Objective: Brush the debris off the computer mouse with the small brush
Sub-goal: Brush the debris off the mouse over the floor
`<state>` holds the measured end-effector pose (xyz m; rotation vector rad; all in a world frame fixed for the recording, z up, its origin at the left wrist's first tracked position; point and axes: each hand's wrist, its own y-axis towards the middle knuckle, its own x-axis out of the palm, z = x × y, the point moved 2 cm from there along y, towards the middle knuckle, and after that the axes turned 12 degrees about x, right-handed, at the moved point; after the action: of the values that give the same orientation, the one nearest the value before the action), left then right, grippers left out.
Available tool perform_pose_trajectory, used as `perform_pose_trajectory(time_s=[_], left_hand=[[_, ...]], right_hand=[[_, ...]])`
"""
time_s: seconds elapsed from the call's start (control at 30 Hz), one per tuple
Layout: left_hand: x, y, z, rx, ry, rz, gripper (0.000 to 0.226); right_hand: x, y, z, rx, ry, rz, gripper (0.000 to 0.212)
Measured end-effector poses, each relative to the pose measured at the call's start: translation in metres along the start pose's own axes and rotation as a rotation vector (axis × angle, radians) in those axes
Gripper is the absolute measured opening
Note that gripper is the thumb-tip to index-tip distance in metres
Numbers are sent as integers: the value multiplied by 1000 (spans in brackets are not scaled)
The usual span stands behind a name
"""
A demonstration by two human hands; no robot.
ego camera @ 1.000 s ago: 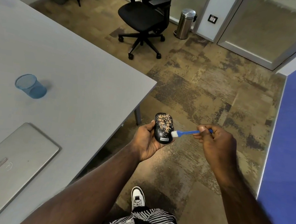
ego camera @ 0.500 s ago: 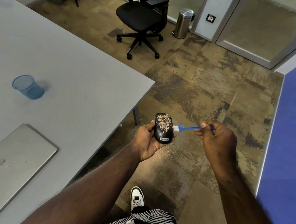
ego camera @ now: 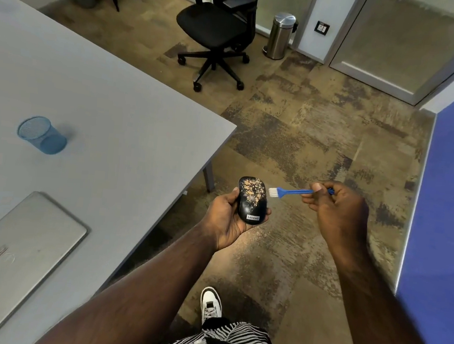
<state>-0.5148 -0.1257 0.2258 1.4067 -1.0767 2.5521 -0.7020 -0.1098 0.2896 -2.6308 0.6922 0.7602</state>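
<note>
The left hand cradles a glossy black computer mouse, speckled with tan crumbs, above the floor. The right hand pinches a small blue brush, white bristles seemingly just beside it.

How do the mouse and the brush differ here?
The mouse is black, rounded and speckled with tan debris; the brush is blue, thin, with white bristles. The mouse sits cupped in the left hand; the brush is pinched by the right hand. Both are held over the floor.
</note>
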Motion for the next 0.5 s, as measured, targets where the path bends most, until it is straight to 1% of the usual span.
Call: perform_pose_trajectory(time_s=[0.1, 0.23, 0.4, 0.5], left_hand=[[1, 0, 0, 3, -3, -1, 55], [0, -1, 0, -5, 10, -9, 56], [0, -1, -1, -8, 15, -2, 53], [-1, -1, -1, -15, 24, -8, 56]], right_hand=[[5, -3, 1, -16, -32, -57, 8], [5, 3, 2, 39, -85, 10, 12], [5, 1, 1, 14, -47, -29, 10], [3, 2, 1, 16, -87, 1, 9]])
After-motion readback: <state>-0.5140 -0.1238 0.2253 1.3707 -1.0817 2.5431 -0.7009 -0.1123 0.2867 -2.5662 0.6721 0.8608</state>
